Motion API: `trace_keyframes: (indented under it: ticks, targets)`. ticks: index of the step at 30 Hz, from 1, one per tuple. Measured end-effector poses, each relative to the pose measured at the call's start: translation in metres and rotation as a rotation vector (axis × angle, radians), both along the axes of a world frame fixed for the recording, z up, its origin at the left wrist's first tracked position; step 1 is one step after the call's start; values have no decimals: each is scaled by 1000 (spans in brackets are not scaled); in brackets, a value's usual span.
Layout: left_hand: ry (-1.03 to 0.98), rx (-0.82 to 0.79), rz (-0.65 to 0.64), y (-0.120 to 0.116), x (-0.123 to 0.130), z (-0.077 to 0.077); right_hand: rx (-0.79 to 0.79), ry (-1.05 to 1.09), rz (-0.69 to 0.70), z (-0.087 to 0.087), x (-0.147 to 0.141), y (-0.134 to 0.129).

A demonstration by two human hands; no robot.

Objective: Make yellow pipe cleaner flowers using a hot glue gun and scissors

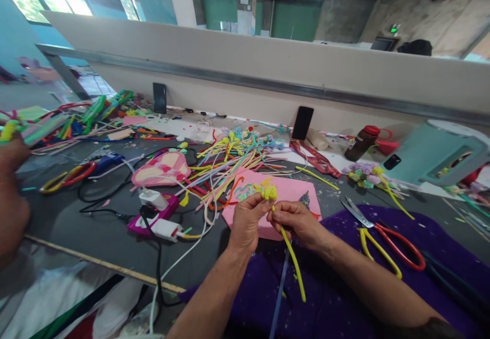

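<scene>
A yellow pipe-cleaner flower is pinched at its base by the fingers of my left hand. Its long yellow stem hangs down toward me. Just below the flower head, my right hand grips that stem between thumb and fingers. Both hands are close together over a pink sheet on the dark table. Small bits of cut pipe cleaner lie on the sheet beside my left hand.
Scissors and pliers with yellow handles rest on purple cloth at right. Pipe-cleaner flowers are heaped behind the sheet. A purple power strip with cables sits left. Another person's hand is at far left.
</scene>
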State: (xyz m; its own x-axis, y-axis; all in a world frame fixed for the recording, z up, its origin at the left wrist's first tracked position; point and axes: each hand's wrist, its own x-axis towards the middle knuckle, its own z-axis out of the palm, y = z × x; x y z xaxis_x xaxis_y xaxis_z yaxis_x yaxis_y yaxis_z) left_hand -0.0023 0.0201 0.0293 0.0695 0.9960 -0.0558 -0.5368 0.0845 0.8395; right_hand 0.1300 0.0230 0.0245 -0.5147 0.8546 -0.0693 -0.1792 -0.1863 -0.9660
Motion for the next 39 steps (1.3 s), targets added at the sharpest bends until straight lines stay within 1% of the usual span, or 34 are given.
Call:
trace_keyframes:
  ticks: [5, 8, 9, 10, 11, 13, 14, 18, 20, 25, 30, 34, 39]
  targets:
    - [2, 5, -2, 0, 0, -1, 28, -31, 6, 0, 0, 0]
    - [18, 35, 15, 0, -1, -3, 146, -182, 83, 8, 7, 3]
    - [34, 54, 27, 1, -2, -3, 210, -242, 75, 12, 11, 4]
    - [59, 75, 41, 1, -2, -3, 277, -291, 29, 16, 14, 5]
    - [90, 100, 54, 0, -2, -3, 337, -320, -48, 20, 18, 5]
    - [159, 156, 72, 0, -3, -3, 423, -321, -215, 26, 22, 5]
    - [193, 183, 79, -1, -3, -2, 456, -311, -273, 27, 24, 5]
    - [323, 273, 95, -2, -3, -2, 618, -334, -367, 27, 21, -1]
    - [372, 293, 95, -2, -3, -2, 672, -367, -399, 26, 18, -3]
    - [453, 303, 82, -2, -3, -3, 675, -408, -419, 27, 16, -4]
    - [573, 295, 116, -5, -1, -1, 648, -456, -451, 27, 16, -2]
    - [683, 362, 184, -7, 0, 1, 614, -475, -470, 26, 16, -1]
    - [758, 425, 206, -8, 1, 3, 549, -435, -471, 26, 14, -2]
